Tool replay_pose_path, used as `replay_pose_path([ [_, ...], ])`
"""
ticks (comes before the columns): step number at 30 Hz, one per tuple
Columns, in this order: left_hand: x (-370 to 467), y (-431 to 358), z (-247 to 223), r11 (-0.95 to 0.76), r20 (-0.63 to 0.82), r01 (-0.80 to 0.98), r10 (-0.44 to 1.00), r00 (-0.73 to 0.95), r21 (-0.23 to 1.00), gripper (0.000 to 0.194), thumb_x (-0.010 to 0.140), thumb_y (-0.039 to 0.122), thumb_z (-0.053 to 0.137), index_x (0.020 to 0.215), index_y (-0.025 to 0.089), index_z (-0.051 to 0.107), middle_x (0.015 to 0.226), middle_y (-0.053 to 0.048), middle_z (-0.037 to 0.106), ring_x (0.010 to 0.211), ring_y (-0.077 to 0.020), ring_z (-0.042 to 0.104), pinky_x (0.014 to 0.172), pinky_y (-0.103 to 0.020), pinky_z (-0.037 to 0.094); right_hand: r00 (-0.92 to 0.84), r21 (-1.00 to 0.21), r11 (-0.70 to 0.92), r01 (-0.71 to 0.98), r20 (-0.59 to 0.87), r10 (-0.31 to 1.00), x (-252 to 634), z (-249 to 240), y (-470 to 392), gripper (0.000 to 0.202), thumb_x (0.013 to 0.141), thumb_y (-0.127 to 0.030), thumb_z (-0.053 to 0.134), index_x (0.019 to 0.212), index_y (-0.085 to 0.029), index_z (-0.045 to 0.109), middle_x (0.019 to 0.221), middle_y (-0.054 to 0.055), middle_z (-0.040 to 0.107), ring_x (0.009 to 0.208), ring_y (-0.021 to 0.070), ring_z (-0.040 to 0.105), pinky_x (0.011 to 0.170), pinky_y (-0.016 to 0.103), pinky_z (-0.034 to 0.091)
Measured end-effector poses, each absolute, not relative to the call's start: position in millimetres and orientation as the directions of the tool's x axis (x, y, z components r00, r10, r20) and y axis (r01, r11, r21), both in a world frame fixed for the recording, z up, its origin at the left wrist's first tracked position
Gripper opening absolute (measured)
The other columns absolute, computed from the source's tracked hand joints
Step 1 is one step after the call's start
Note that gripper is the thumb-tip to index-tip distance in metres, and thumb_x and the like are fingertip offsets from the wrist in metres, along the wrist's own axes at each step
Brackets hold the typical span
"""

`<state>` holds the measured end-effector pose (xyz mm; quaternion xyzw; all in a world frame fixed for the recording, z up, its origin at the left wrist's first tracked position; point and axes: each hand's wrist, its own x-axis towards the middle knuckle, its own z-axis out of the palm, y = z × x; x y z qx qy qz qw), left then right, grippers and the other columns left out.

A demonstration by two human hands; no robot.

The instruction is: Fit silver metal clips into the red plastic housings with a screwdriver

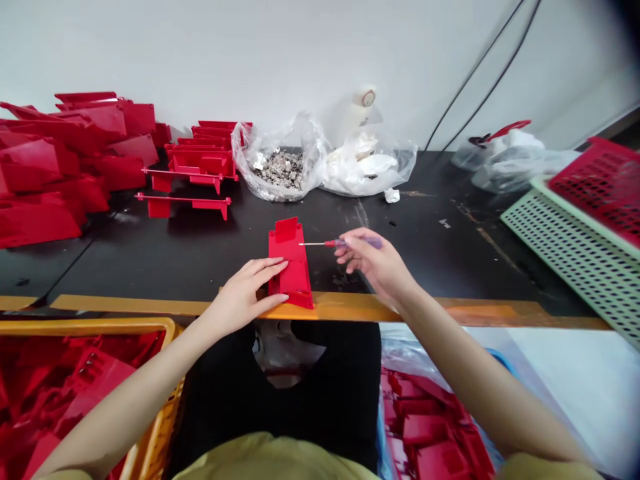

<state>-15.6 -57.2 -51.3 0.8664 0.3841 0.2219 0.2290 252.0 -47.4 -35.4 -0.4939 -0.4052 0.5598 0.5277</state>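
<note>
A red plastic part (295,257) with upright tabs lies at the front edge of the black table. My left hand (253,288) holds it by its left side, fingertips resting on its face and thumb near its lower end. From the right, my right hand (373,260) grips a screwdriver (330,244) by its purple handle, with the fingers closed round it. The thin metal shaft points left, its tip over the upper right of the part. Whether the tip touches the surface, I cannot tell.
Red parts (75,160) are heaped at the left; several stand in a row (200,157) beside them. Behind are bags of metal clips (283,170) and white pieces (367,167). A green basket (565,247) stands right. Below are a yellow crate (170,330) and a bag of red parts (430,427).
</note>
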Motion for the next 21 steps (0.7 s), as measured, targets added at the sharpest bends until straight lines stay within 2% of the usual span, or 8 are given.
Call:
replay_pose_path([
  [2, -16, -55, -54, -0.613, 0.216, 0.557, 0.757, 0.616, 0.560, 0.052, 0.089, 0.044, 0.057, 0.137, 0.025, 0.048, 0.139, -0.009, 0.051, 0.124, -0.0248, 0.049, 0.106, -0.046, 0.041, -0.059, -0.975, -0.171, -0.142, -0.165, 0.985, 255, -41, -59, 0.029, 0.066, -0.035, 0.080, 0.084, -0.018, 0.065, 0.078, 0.005, 0.072, 0.065, 0.0131, 0.066, 0.051, 0.020, 0.049],
  [5, -15, -54, -57, -0.638, 0.238, 0.559, 0.745, 0.624, 0.530, 0.053, 0.091, 0.043, 0.056, 0.138, 0.024, 0.045, 0.140, -0.010, 0.051, 0.124, -0.0247, 0.048, 0.105, -0.045, 0.041, -0.172, -0.976, -0.215, -0.038, -0.205, 0.963, 260, -48, -68, 0.026, 0.071, -0.034, 0.077, 0.086, -0.017, 0.064, 0.084, 0.007, 0.074, 0.068, 0.0131, 0.067, 0.053, 0.020, 0.050],
  [9, -14, -54, -57, -0.635, 0.235, 0.577, 0.751, 0.617, 0.513, 0.055, 0.091, 0.042, 0.054, 0.140, 0.021, 0.043, 0.139, -0.011, 0.051, 0.123, -0.0246, 0.048, 0.105, -0.044, 0.042, -0.157, -0.989, -0.147, 0.034, -0.151, 0.976, 263, -51, -70, 0.025, 0.079, -0.038, 0.070, 0.077, -0.018, 0.057, 0.068, 0.003, 0.069, 0.048, 0.0064, 0.051, 0.042, 0.017, 0.038],
  [11, -13, -53, -56, -0.625, 0.230, 0.586, 0.760, 0.607, 0.517, 0.054, 0.092, 0.042, 0.053, 0.140, 0.020, 0.042, 0.140, -0.011, 0.050, 0.124, -0.0241, 0.048, 0.106, -0.044, 0.042, -0.131, -0.991, -0.082, 0.103, -0.095, 0.987, 263, -49, -69, 0.024, 0.080, -0.039, 0.069, 0.081, -0.019, 0.057, 0.067, 0.001, 0.067, 0.046, 0.0054, 0.046, 0.042, 0.018, 0.037],
  [13, -12, -52, -55, -0.617, 0.223, 0.592, 0.766, 0.603, 0.519, 0.055, 0.092, 0.041, 0.052, 0.141, 0.018, 0.041, 0.140, -0.011, 0.050, 0.125, -0.0234, 0.047, 0.107, -0.043, 0.041, -0.166, -0.976, -0.023, 0.217, -0.060, 0.984, 262, -45, -67, 0.026, 0.078, -0.037, 0.072, 0.095, -0.020, 0.063, 0.077, 0.002, 0.068, 0.054, 0.0072, 0.053, 0.049, 0.019, 0.043],
  [15, -12, -52, -54, -0.613, 0.214, 0.595, 0.767, 0.605, 0.519, 0.056, 0.092, 0.042, 0.052, 0.140, 0.016, 0.041, 0.141, -0.011, 0.049, 0.126, -0.0228, 0.046, 0.108, -0.042, 0.040, -0.246, -0.949, 0.009, 0.314, -0.072, 0.967, 260, -39, -64, 0.031, 0.078, -0.037, 0.072, 0.104, -0.022, 0.067, 0.090, 0.004, 0.069, 0.070, 0.0116, 0.062, 0.063, 0.023, 0.050],
  [18, -11, -51, -54, -0.613, 0.202, 0.597, 0.766, 0.611, 0.517, 0.056, 0.093, 0.042, 0.052, 0.141, 0.016, 0.041, 0.142, -0.011, 0.049, 0.126, -0.0221, 0.046, 0.107, -0.040, 0.040, -0.333, -0.926, 0.035, 0.375, -0.099, 0.938, 257, -31, -57, 0.024, 0.080, -0.039, 0.068, 0.097, -0.021, 0.071, 0.097, 0.006, 0.069, 0.087, 0.0173, 0.064, 0.079, 0.030, 0.051],
  [21, -10, -50, -53, -0.612, 0.193, 0.604, 0.766, 0.613, 0.511, 0.055, 0.093, 0.041, 0.051, 0.141, 0.016, 0.040, 0.142, -0.010, 0.048, 0.125, -0.0215, 0.046, 0.106, -0.039, 0.040, -0.365, -0.916, 0.048, 0.399, -0.111, 0.924, 256, -27, -51, 0.021, 0.079, -0.036, 0.069, 0.093, -0.020, 0.070, 0.095, 0.004, 0.069, 0.084, 0.0158, 0.064, 0.077, 0.028, 0.050],
])
